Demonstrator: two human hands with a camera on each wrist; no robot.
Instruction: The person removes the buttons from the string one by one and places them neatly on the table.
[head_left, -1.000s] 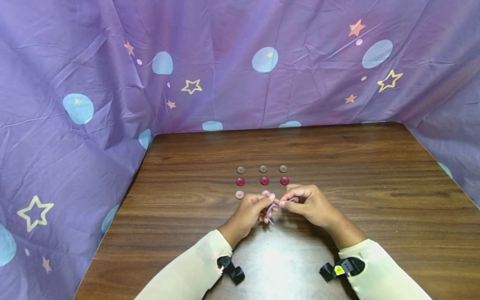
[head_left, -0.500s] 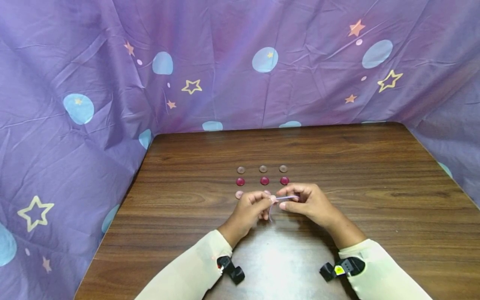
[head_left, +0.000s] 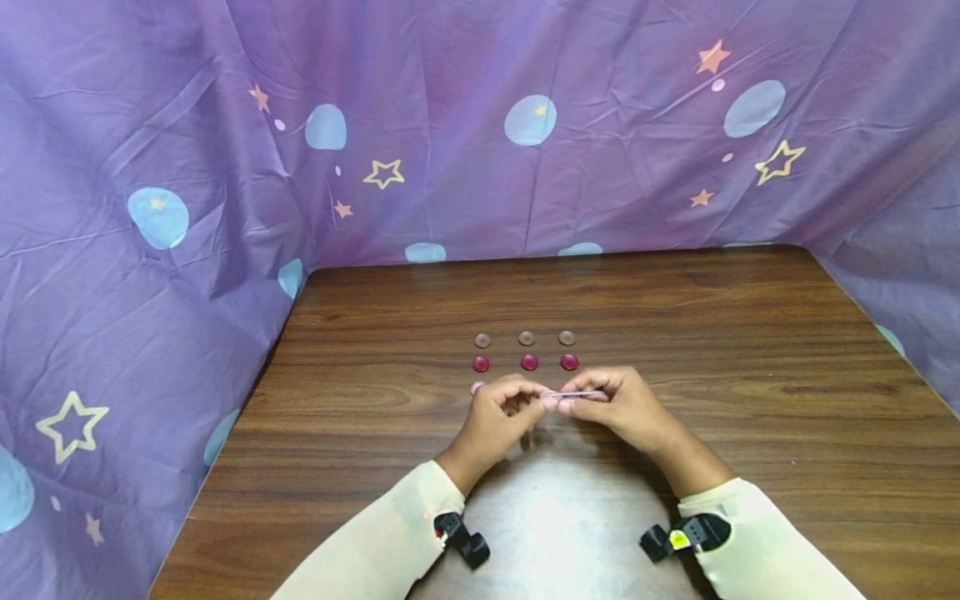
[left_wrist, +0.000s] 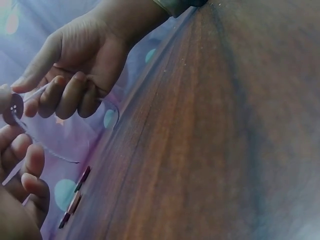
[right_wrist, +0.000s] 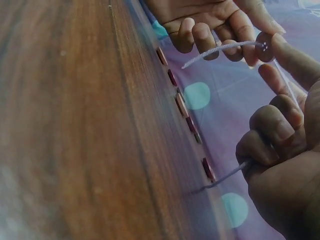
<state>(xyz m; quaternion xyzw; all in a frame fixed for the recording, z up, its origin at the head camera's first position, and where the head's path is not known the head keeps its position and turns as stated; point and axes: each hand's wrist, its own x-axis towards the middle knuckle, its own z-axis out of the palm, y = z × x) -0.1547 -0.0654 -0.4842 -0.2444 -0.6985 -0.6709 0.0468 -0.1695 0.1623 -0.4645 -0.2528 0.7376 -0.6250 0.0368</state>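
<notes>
A dark four-holed button (right_wrist: 263,46) is held up between the hands, with a pale purple cord (right_wrist: 220,48) through it. My left hand (head_left: 495,417) pinches the button at its rim. The right hand (head_left: 630,408) touches the same button with its thumb while its curled fingers hold the cord; the cord's other end trails out below that fist in the right wrist view. In the left wrist view one short cord end (left_wrist: 52,152) hangs loose from the button (left_wrist: 19,106). From the head, the button is hidden by fingertips.
Behind the hands, brown buttons (head_left: 527,338) form a back row and red buttons (head_left: 529,362) a second row. One pink button (head_left: 477,387) peeks out by the left hand. They lie on a wooden table (head_left: 360,333) backed by a purple curtain (head_left: 450,200).
The cord that hung below the left hand is gone from there, and a stretch now lies across the right fingers. The right thumb and fingertips have closed up against the left fingertips.
</notes>
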